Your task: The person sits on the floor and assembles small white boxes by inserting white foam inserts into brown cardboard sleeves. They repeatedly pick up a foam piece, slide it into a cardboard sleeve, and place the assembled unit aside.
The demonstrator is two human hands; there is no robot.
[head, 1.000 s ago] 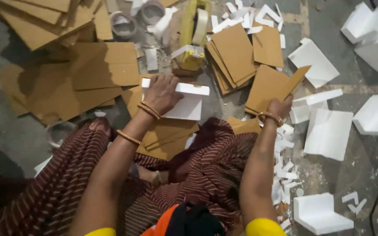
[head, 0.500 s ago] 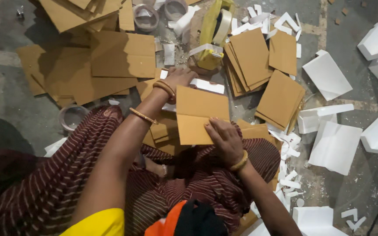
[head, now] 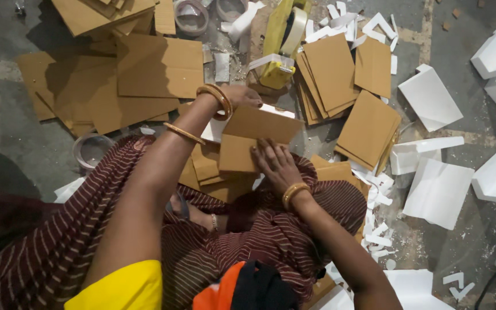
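Brown card [head: 258, 139] sits folded over my lap, above the white foam slab [head: 216, 129]. My right hand [head: 276, 163] presses it flat, fingers spread; my left hand [head: 242, 96] pinches its far edge. Yellow tape dispenser [head: 279, 43] stands beyond, beside stacked card squares [head: 340, 74].

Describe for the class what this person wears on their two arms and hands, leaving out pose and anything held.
Both hands are bare, without gloves. The left hand has two thick orange-gold bangles at the wrist and a thinner bangle further up the forearm. The right hand has one thick gold-coloured bangle at the wrist. Short yellow sleeves end high on both upper arms, leaving the forearms uncovered.
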